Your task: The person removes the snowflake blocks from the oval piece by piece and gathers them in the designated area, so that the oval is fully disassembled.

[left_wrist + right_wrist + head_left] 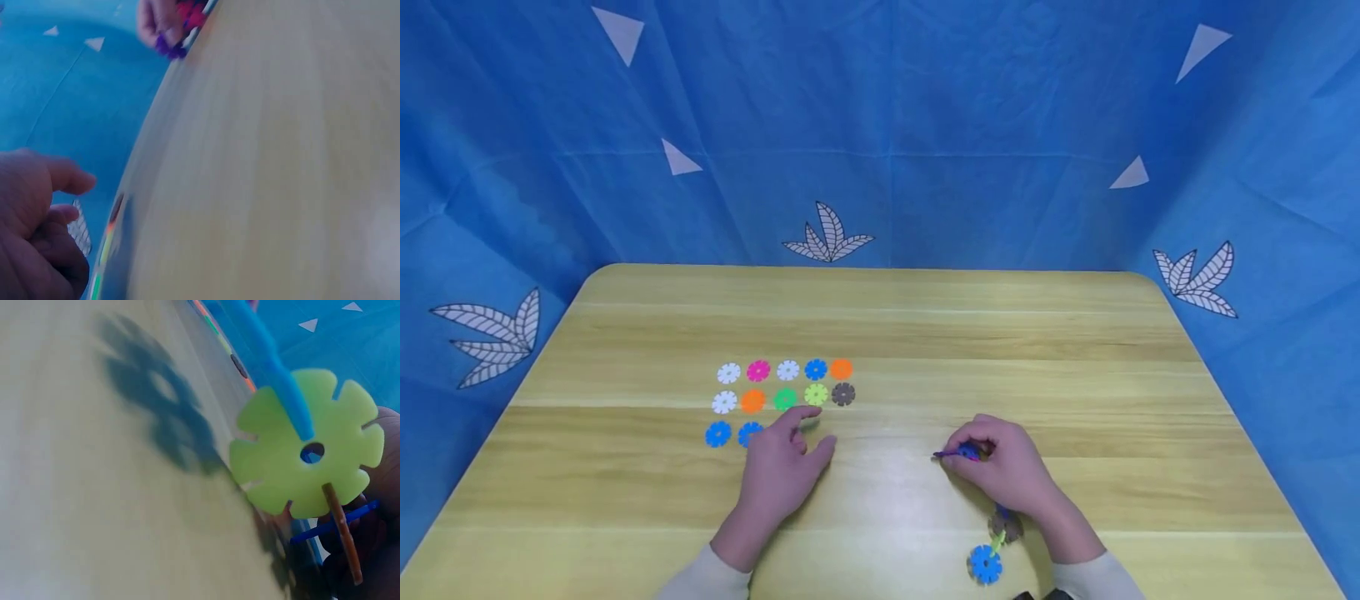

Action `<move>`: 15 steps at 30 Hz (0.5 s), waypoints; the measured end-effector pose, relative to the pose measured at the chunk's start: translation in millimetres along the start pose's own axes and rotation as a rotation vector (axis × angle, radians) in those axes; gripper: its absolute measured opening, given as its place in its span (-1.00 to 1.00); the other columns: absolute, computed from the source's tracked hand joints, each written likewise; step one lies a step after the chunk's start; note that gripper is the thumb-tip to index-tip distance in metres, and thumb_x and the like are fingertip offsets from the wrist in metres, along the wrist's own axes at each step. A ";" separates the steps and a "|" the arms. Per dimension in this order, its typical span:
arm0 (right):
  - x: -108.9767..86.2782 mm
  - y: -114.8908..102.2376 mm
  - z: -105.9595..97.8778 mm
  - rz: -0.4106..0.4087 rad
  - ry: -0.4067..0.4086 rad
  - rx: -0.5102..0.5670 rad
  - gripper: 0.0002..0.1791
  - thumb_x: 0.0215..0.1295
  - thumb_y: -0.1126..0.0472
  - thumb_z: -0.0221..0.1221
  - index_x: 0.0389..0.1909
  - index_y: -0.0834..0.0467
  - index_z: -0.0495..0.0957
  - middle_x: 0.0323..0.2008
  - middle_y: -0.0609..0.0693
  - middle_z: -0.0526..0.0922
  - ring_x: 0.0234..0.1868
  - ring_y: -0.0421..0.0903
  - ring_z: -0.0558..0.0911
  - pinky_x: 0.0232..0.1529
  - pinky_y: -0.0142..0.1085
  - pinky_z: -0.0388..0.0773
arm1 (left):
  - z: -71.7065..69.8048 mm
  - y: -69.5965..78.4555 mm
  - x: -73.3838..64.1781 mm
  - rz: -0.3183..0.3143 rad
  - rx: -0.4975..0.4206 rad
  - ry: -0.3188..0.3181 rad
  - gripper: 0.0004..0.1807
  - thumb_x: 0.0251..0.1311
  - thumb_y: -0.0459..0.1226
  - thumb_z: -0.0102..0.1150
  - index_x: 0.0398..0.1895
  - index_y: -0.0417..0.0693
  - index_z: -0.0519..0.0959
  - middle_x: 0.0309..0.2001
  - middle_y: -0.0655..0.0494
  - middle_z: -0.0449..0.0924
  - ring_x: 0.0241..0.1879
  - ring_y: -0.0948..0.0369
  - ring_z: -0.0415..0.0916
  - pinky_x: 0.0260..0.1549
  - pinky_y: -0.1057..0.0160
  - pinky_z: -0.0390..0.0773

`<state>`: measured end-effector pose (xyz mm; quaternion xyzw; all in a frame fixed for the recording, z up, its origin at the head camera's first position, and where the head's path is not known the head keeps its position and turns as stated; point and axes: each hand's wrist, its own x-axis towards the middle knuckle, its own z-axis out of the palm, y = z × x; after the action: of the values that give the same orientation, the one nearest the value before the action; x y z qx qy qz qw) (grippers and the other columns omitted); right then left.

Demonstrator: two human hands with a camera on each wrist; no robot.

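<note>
My right hand pinches a purple slotted plastic disc at one end of a chain of interlocked discs. More of that chain hangs below the hand: a brown disc, a lime disc seen nearly face-on in the right wrist view, and a blue disc. Part of the chain is hidden behind the palm and fingers. My left hand holds nothing, index finger and thumb spread apart, beside the loose discs. It partly covers a blue disc in the nearest row.
Loose slotted discs lie in rows on the wooden table, left of centre, among them a pink disc, a green disc and a dark grey disc. A blue curtain surrounds the table's back and sides.
</note>
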<state>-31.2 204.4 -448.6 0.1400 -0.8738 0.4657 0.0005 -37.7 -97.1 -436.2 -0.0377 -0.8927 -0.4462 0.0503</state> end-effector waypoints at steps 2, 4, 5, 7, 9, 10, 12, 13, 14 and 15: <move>2.3 -0.1 0.9 -0.007 -0.001 0.000 -0.79 0.05 0.27 0.49 -0.43 -0.12 0.71 -0.38 -0.24 0.64 -0.38 -0.17 0.56 -0.35 -0.28 0.48 | 7.9 4.4 1.0 0.032 -0.015 -0.038 -0.59 0.08 -0.32 0.45 0.03 -0.22 0.64 -0.74 0.29 0.19 -0.71 0.36 0.07 -0.67 0.30 0.22; 4.6 -0.4 1.5 -0.007 0.000 -0.001 -0.80 0.05 0.26 0.49 -0.43 -0.13 0.71 -0.40 -0.25 0.63 -0.41 -0.17 0.54 -0.38 -0.29 0.46 | 14.8 9.5 2.8 0.054 -0.040 -0.074 -0.59 0.08 -0.32 0.45 0.03 -0.21 0.64 -0.74 0.31 0.16 -0.70 0.38 0.04 -0.66 0.30 0.22; 5.7 -0.3 1.8 -0.010 0.000 -0.004 -0.80 0.05 0.26 0.49 -0.43 -0.13 0.71 -0.41 -0.25 0.62 -0.42 -0.17 0.53 -0.39 -0.29 0.45 | 18.2 12.0 4.3 0.063 -0.043 -0.088 -0.58 0.08 -0.31 0.45 0.03 -0.21 0.64 -0.73 0.32 0.16 -0.70 0.39 0.03 -0.65 0.30 0.23; 8.0 -0.5 2.2 -0.012 -0.001 -0.010 -0.79 0.05 0.26 0.49 -0.43 -0.12 0.72 -0.43 -0.25 0.61 -0.44 -0.17 0.51 -0.41 -0.30 0.43 | 23.9 16.5 7.9 0.077 -0.046 -0.109 -0.58 0.08 -0.31 0.46 0.03 -0.21 0.63 -0.73 0.32 0.13 -0.70 0.39 0.01 -0.64 0.30 0.24; 10.7 -0.5 2.6 -0.012 0.000 -0.006 -0.79 0.05 0.28 0.49 -0.43 -0.11 0.72 -0.45 -0.24 0.59 -0.46 -0.17 0.48 -0.44 -0.30 0.41 | 28.7 20.8 11.4 0.094 -0.046 -0.126 -0.58 0.07 -0.31 0.46 0.02 -0.21 0.63 -0.73 0.32 0.12 -0.70 0.39 0.00 -0.62 0.30 0.25; 12.0 -0.4 2.9 -0.012 0.000 -0.001 -0.79 0.05 0.29 0.49 -0.43 -0.11 0.72 -0.45 -0.24 0.60 -0.46 -0.17 0.49 -0.43 -0.30 0.42 | 31.0 22.7 13.0 0.103 -0.041 -0.136 -0.59 0.07 -0.31 0.46 0.01 -0.21 0.64 -0.73 0.31 0.12 -0.70 0.39 0.00 -0.61 0.30 0.26; 15.0 -0.5 4.0 -0.016 0.001 0.017 -0.79 0.05 0.30 0.48 -0.42 -0.10 0.72 -0.45 -0.22 0.59 -0.47 -0.16 0.48 -0.45 -0.31 0.41 | 35.2 26.3 14.8 0.123 -0.038 -0.166 -0.63 0.07 -0.31 0.45 -0.02 -0.19 0.65 -0.73 0.31 0.10 -0.70 0.39 0.00 -0.62 0.31 0.26; 16.7 -1.0 5.0 -0.022 0.001 0.028 -0.79 0.06 0.30 0.48 -0.42 -0.09 0.73 -0.46 -0.21 0.59 -0.47 -0.15 0.47 -0.45 -0.31 0.40 | 36.6 28.0 15.0 0.134 -0.040 -0.185 -0.64 0.08 -0.31 0.45 -0.04 -0.18 0.66 -0.74 0.31 0.09 -0.71 0.38 -0.01 -0.62 0.32 0.24; 18.1 -1.5 6.1 -0.028 0.000 0.044 -0.80 0.06 0.30 0.48 -0.41 -0.09 0.73 -0.47 -0.20 0.58 -0.48 -0.15 0.47 -0.46 -0.31 0.40 | 38.1 29.2 14.9 0.145 -0.042 -0.205 -0.66 0.08 -0.32 0.44 -0.05 -0.18 0.66 -0.74 0.32 0.09 -0.71 0.39 -0.01 -0.63 0.33 0.24; 19.4 -1.9 7.5 -0.034 -0.003 0.060 -0.81 0.07 0.30 0.48 -0.40 -0.08 0.73 -0.46 -0.19 0.59 -0.47 -0.15 0.47 -0.45 -0.31 0.40 | 39.7 30.4 14.5 0.154 -0.044 -0.224 -0.68 0.09 -0.32 0.43 -0.06 -0.17 0.67 -0.75 0.32 0.09 -0.72 0.39 -0.02 -0.64 0.34 0.23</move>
<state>-48.4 192.5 -448.8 0.1552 -0.8569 0.4916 0.0029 -50.9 -46.8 -434.0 -0.1569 -0.8771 -0.4536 -0.0163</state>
